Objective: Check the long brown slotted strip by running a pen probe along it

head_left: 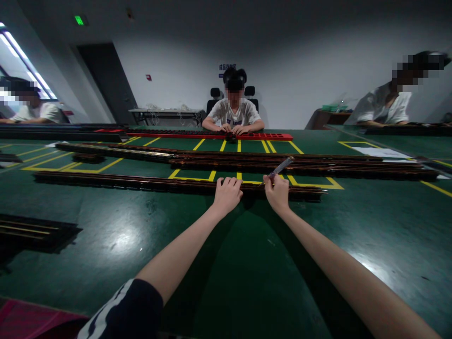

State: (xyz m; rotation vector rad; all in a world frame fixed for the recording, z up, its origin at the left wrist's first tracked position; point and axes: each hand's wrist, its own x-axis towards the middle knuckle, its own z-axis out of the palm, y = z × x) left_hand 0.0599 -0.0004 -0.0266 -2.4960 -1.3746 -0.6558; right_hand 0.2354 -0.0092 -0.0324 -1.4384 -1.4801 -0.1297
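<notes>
A long, thin dark strip (141, 182) with shiny edges lies across the green table (158, 263) in front of me. My left hand (228, 194) holds it near its right part, fingers bent over the top; the thumb is hard to see. In my right hand (278, 192) is a slim tool with a clear handle, which looks like a small screwdriver (282, 165). It slants with the handle up to the right and its thin end down at the strip, close to the left hand. Whether the end touches the strip, I cannot tell.
Several similar dark strips (303, 165) lie bundled behind mine. More strips (35, 231) are at the left edge. Yellow tape lines mark the tabletop. Opposite, a person (233, 113) works at a red slotted strip (270, 137). Other people sit at far left and right.
</notes>
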